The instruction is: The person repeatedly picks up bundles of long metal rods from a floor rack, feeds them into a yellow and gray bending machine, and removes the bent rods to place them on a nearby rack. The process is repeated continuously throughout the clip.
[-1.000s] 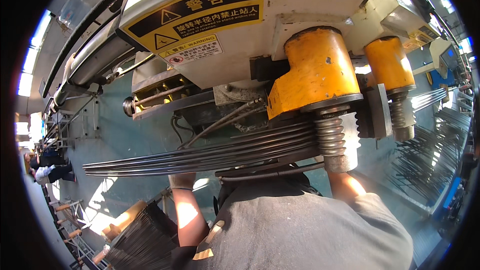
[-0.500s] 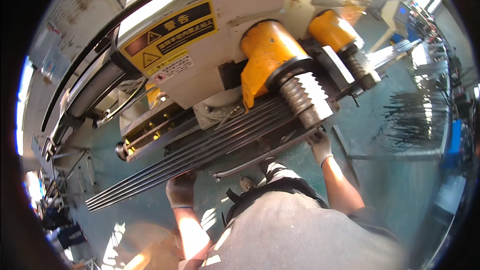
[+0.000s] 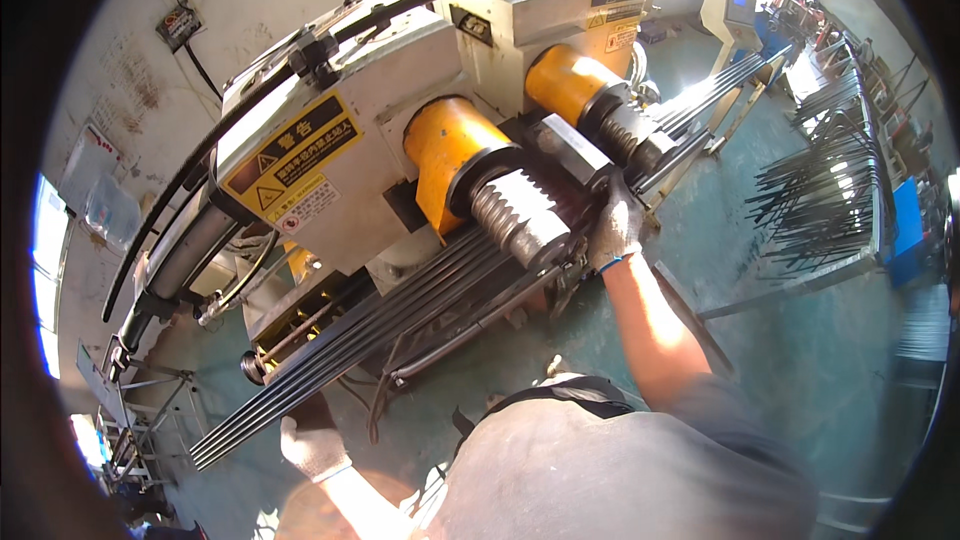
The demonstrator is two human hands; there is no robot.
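Several long dark metal rods (image 3: 330, 358) lie side by side on a slant beneath a machine's thick threaded screw (image 3: 515, 215), their near ends jutting out at lower left. My left hand (image 3: 315, 448), in a pale glove, is at the near side of these ends. Its thumb stands apart and its fingers stretch into shadow by the rods; whether they touch is unclear. My right hand (image 3: 617, 228), also gloved, reaches up between the two screws, beside a grey rectangular block (image 3: 575, 150). Its fingers are bent around something hidden there.
Yellow cylinders (image 3: 445, 145) carry the screws on the white machine body (image 3: 345, 165), which bears a yellow-black warning label (image 3: 290, 155). A curved black hose (image 3: 230, 120) arches over it. At right, a metal rack (image 3: 800, 280) holds a pile of dark rods (image 3: 815, 195).
My view has shifted, showing more of the machine. My left hand has moved left and down toward the rod ends. My right hand has moved up, closer to the block between the screws.
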